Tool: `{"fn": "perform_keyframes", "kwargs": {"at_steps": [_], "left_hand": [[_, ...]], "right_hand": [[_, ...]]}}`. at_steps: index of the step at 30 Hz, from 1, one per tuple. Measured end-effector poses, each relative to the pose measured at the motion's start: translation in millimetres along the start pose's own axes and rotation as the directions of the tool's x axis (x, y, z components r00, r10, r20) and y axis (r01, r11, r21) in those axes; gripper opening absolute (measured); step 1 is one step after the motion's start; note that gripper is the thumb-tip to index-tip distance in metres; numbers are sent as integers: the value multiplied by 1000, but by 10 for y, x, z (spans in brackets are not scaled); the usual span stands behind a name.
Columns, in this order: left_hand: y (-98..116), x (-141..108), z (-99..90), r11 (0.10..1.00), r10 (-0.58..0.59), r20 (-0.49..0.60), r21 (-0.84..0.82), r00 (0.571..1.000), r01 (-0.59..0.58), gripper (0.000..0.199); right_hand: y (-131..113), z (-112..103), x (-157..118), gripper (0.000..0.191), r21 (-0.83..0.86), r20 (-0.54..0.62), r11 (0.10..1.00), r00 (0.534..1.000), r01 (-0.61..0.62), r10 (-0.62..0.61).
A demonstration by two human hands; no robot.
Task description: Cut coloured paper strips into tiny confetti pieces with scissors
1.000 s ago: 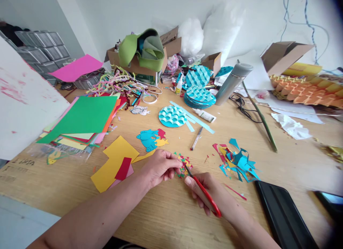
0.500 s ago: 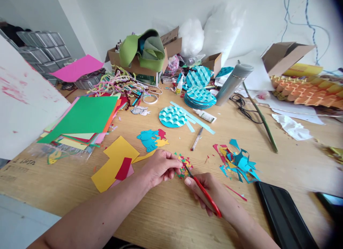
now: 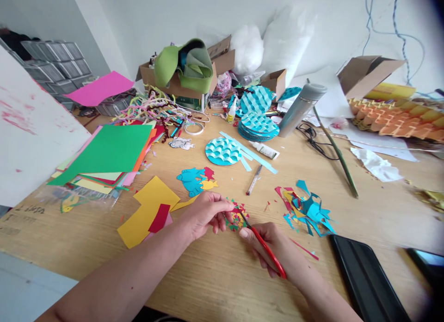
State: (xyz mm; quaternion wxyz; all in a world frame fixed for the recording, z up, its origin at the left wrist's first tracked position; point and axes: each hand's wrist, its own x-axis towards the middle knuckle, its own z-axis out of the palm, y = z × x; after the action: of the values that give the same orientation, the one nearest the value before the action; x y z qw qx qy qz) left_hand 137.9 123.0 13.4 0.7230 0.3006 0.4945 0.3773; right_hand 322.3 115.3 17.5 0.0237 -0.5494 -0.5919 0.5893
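My right hand (image 3: pixel 265 248) is closed around red-handled scissors (image 3: pixel 265 249), whose dark blades point up and left. Just left of the blade tips, my left hand (image 3: pixel 211 213) pinches a small piece of red paper (image 3: pixel 236 210) between thumb and fingertips. Under and beyond the fingertips lies a little pile of red, green and yellow paper bits (image 3: pixel 239 222). Paper fish cut-outs (image 3: pixel 190 179) in blue, red and yellow rest above my left hand. To its left are yellow paper (image 3: pixel 138 225) and a dark red paper piece (image 3: pixel 160 218).
Blue paper scraps (image 3: pixel 314 211) and a black phone-like object (image 3: pixel 364 271) lie at right. A pen (image 3: pixel 254 179), a glue tube (image 3: pixel 266 150) and a wavy blue paper disc (image 3: pixel 223 151) sit farther back. Coloured sheets (image 3: pixel 107 148) are stacked left; a grey flask (image 3: pixel 301 110) stands behind.
My left fingertips have shifted slightly up and left, and more red shows between them and the scissors. My right hand keeps its hold on the scissors, nearly still.
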Motion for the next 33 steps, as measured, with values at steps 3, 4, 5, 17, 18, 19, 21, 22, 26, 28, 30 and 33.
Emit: {"fn": "perform_keyframes", "kwargs": {"at_steps": [3,4,5,17,18,19,21,22,26,28,30,33], "left_hand": [[-9,-15,-5,997,36,-9,64,999,-35,18],[-12,-18,-6,996,47,-8,80,999,-46,18],[-16,-18,-9,994,57,-4,90,998,-57,17],[-43,19,-34,996,60,-48,69,997,-57,24],[-41,18,-32,997,47,-49,57,998,-44,24],[-40,16,-30,998,38,-47,49,998,-35,24],[-37,10,-25,999,26,-29,37,999,-25,24],[-38,8,-22,999,24,-13,33,1000,-24,23],[-51,-2,-7,1000,7,42,9,999,-8,25],[-62,-4,4,1000,-4,50,-11,999,5,26],[-70,-7,15,999,-14,52,-30,999,16,28],[-72,-17,33,999,-10,47,-46,999,12,29]], "right_hand": [[26,1,1,49,-5,-19,1000,1000,8,-8],[33,1,1,49,-9,-20,1000,1000,10,-10],[38,-1,0,50,-13,-20,1000,1000,10,-10],[2,13,-22,63,90,-4,994,998,64,-63],[1,14,-26,65,104,-2,990,996,90,-91],[4,15,-28,67,116,1,987,993,115,-116],[17,14,-28,67,122,3,982,990,141,-143],[26,15,-25,67,119,7,982,989,148,-150],[63,24,-12,64,115,25,980,986,160,-164],[72,30,-9,64,114,32,980,985,165,-169],[69,34,-11,65,108,38,979,984,171,-176],[48,38,-22,65,104,44,980,983,171,-177]]}}
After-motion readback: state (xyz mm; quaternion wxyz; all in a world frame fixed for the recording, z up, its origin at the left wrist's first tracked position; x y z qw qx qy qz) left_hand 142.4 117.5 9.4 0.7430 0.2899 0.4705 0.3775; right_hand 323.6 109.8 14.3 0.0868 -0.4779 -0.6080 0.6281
